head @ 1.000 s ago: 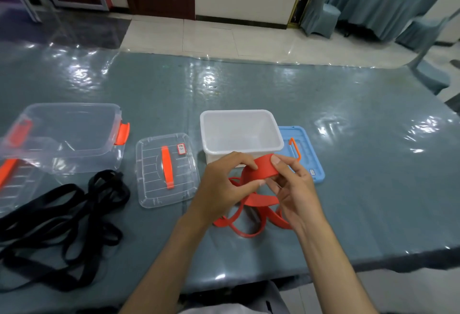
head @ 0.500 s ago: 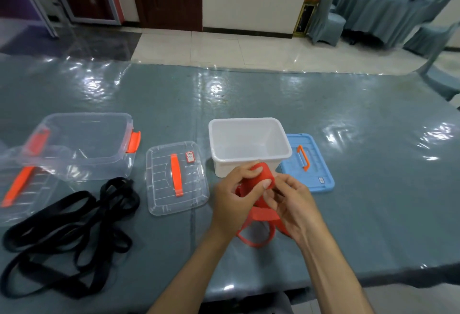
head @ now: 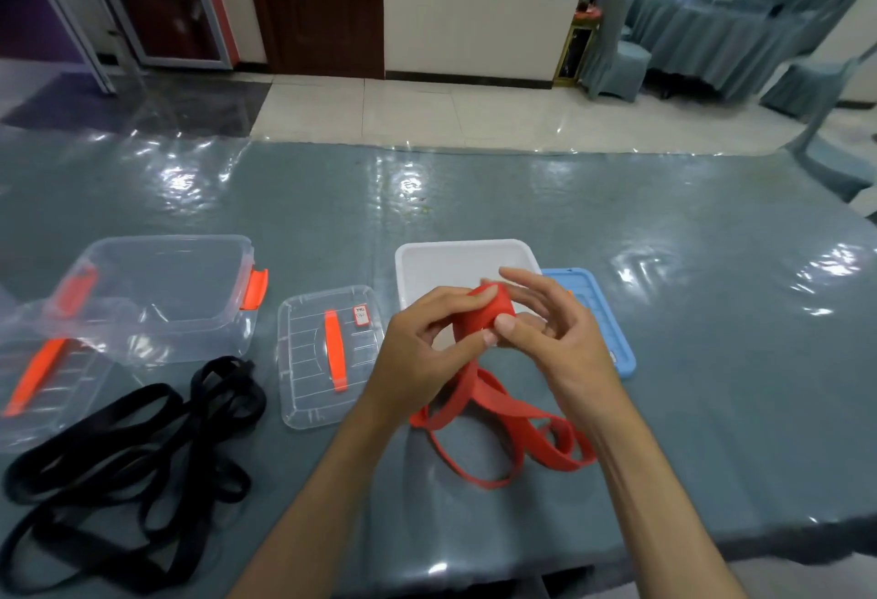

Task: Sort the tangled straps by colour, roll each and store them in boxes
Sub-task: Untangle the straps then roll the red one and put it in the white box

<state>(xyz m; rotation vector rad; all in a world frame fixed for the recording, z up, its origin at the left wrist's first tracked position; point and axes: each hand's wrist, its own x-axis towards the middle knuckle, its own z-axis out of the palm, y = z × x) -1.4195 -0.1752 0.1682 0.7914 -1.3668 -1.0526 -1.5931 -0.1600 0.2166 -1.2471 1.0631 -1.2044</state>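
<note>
Since the earlier frames the roll has grown a turn or so while less slack lies on the table, and the right hand's fingers have lifted off it and fanned out. Both hands meet near the middle, just in front of the white box (head: 467, 261). The left hand (head: 422, 351) curls round the red strap (head: 489, 313), fingertips and thumb clamping the rolled part; the right hand (head: 560, 342) pins the roll with its thumb while its other fingers stand straight and spread. Loose red tail trails down to the near side and lies in several loops on the grey-green table (head: 712, 313). My worry is the coil: with only one thumb helping, a slip of the left pinch could let the springy turns loosen and unwind. Those crossing loops may also snag or twist as they are drawn in, which would make a lopsided roll that sits badly in a box. By my count: one red strap; one black strap heap (head: 123, 446) at the near left, number of pieces not clear; two clear boxes (head: 161, 290), stacked at the far left; one white box; one clear lid (head: 327, 356) between them; one blue lid (head: 602, 313), touching the white box's right side.
</note>
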